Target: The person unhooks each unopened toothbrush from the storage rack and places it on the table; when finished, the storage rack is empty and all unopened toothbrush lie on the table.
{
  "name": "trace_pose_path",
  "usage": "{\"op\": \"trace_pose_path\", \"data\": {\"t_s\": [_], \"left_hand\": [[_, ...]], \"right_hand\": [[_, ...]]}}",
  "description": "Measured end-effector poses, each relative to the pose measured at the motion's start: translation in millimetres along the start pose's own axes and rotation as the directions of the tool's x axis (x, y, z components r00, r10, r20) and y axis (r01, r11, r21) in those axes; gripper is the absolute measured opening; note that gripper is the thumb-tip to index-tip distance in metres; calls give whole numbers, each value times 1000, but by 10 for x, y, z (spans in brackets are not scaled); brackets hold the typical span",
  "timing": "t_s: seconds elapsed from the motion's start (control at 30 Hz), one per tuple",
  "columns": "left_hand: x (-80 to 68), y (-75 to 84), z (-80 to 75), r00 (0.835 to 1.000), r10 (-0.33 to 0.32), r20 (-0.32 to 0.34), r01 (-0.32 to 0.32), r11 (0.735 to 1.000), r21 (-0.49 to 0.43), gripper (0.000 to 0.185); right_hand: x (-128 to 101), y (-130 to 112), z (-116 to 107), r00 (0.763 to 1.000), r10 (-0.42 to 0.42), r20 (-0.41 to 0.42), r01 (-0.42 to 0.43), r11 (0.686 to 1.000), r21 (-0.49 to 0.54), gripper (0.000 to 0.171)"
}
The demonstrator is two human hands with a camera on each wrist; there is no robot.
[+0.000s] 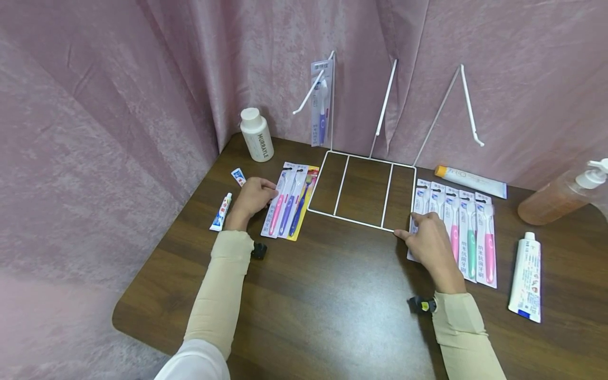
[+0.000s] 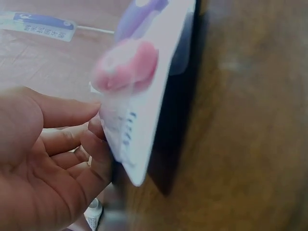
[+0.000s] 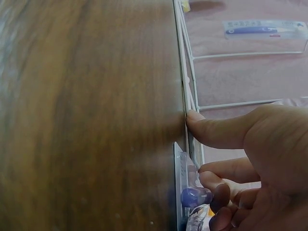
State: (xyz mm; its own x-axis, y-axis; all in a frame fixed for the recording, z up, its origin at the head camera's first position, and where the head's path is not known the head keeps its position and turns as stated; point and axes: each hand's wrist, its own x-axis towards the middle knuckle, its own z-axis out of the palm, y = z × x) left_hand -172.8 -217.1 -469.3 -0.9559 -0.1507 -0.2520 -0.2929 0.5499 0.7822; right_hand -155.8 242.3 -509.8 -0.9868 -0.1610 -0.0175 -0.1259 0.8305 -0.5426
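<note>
My left hand (image 1: 253, 198) is at the left edge of a pink packaged toothbrush (image 1: 276, 211); in the left wrist view, its thumb and fingertips pinch the edge of that pack. Side by side with it lie a purple packaged toothbrush (image 1: 291, 208) and a dark blue one on a yellow card (image 1: 304, 206). My right hand (image 1: 429, 240) has thumb and forefinger at the front right corner of a white wire rack (image 1: 362, 223), pinching it. Under and beside that hand are several packaged toothbrushes (image 1: 485, 248). One purple packaged toothbrush (image 1: 319, 126) hangs on the rack's left hook.
A white bottle (image 1: 258, 140) stands at the back left, near two small toothpaste tubes, one in front (image 1: 221, 212). On the right are an orange-capped tube (image 1: 475, 182), a pump bottle (image 1: 553, 198) and a white tube (image 1: 526, 279). A pink curtain (image 1: 266, 53) hangs behind.
</note>
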Motion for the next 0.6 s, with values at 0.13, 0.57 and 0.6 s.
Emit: {"op": "trace_pose_path", "data": {"t_s": [0.13, 0.57, 0.6], "left_hand": [[-10, -10, 14, 1000, 3, 10, -2, 1000, -9, 32], [-66, -25, 40, 996, 86, 11, -86, 995, 54, 37], [-67, -20, 39, 996, 83, 12, -83, 995, 54, 36]], "right_hand": [[40, 85, 51, 1000, -1, -3, 1, 1000, 4, 77], [-67, -199, -125, 999, 39, 34, -40, 999, 15, 75], [-64, -199, -124, 999, 37, 35, -37, 999, 13, 75]]}}
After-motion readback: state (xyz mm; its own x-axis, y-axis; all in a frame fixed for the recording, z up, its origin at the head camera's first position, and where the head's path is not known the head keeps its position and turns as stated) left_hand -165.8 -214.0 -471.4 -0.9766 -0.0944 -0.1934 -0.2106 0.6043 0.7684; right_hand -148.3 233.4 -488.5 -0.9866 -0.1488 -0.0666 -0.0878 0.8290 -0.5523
